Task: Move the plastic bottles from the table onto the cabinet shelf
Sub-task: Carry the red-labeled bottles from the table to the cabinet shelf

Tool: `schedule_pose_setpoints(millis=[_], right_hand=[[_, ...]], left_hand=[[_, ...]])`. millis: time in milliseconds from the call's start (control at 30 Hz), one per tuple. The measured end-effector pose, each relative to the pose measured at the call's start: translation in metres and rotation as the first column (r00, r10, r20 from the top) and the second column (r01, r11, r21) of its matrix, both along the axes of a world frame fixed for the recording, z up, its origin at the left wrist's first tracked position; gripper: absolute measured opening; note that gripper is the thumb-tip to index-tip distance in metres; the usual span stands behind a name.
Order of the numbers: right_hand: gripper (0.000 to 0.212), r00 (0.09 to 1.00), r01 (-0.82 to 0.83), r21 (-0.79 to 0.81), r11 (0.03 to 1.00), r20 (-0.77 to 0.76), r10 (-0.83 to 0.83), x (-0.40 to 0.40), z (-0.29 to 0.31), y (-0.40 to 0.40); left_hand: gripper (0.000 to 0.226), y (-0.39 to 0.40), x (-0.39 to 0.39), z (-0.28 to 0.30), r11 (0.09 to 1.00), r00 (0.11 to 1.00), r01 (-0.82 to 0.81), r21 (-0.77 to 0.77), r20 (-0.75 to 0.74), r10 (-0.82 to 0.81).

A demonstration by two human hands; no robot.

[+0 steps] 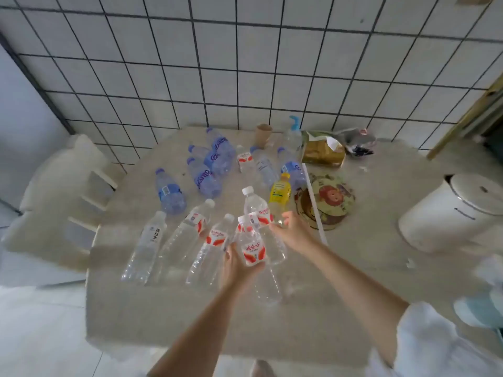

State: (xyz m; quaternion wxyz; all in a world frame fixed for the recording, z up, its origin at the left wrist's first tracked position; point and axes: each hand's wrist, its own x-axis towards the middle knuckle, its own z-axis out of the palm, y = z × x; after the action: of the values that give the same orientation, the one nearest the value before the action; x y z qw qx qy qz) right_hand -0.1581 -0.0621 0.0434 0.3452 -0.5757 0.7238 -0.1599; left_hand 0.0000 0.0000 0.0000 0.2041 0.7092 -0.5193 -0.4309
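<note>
Above the beige table (340, 281), my left hand (236, 268) grips a clear bottle with a red-and-white label (251, 248). My right hand (291, 232) grips a taller clear bottle with a white cap (258, 213) just beside it. Several more clear red-label bottles (196, 227) lie flat on the table to the left, along with a white-label one (148, 243). Several blue-tinted bottles (204, 175) lie farther back. A yellow bottle (279, 194) stands behind my right hand. No cabinet shelf is in view.
A paper cup (262, 134), a pump bottle (294, 131), a tissue box (322, 151) and a crumpled bag (356, 141) sit at the table's back edge. A lion-print plate (332, 200) and a white rod (313, 202) lie right of the bottles. A white bin (457, 213) stands at right, a chair (68, 191) at left.
</note>
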Motion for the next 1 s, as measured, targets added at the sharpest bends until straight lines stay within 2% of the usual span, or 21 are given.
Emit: schedule_pose_setpoints(millis=[100,233,333,433,667,867,1000], right_hand=[[0.071,1.000,0.013,0.018,1.000,0.010,-0.013,0.003,-0.011,-0.025],[0.063,1.000,0.000,0.048,0.999,-0.006,0.001,0.015,-0.022,-0.047],[0.072,0.999,0.019,0.039,0.999,-0.049,-0.017,0.028,-0.031,-0.058],[0.071,0.994,0.057,0.054,0.997,-0.095,-0.051,0.039,-0.039,-0.064],[0.064,0.995,0.003,0.068,0.998,-0.100,0.004,0.039,-0.049,-0.070],[0.059,1.000,-0.006,0.027,1.000,-0.009,0.006,0.028,-0.046,-0.069],[0.054,0.995,0.049,-0.069,0.996,0.091,-0.043,0.019,-0.044,-0.050]], left_hand=[[0.095,-0.004,-0.013,0.000,0.998,0.997,-0.061,0.019,0.049,0.060],[0.110,-0.007,-0.030,-0.004,0.988,0.989,-0.121,0.097,0.100,0.111],[0.108,-0.011,-0.039,-0.003,0.981,0.979,-0.152,0.122,0.155,0.132],[0.103,-0.012,-0.046,-0.005,0.978,0.973,-0.167,0.125,0.179,0.144],[0.097,-0.015,-0.045,-0.009,0.972,0.979,-0.189,0.138,0.100,0.177],[0.094,-0.016,-0.034,-0.011,0.973,0.982,-0.183,0.137,-0.029,0.189],[0.094,-0.011,-0.027,-0.012,0.975,0.975,-0.187,0.122,-0.097,0.199]])
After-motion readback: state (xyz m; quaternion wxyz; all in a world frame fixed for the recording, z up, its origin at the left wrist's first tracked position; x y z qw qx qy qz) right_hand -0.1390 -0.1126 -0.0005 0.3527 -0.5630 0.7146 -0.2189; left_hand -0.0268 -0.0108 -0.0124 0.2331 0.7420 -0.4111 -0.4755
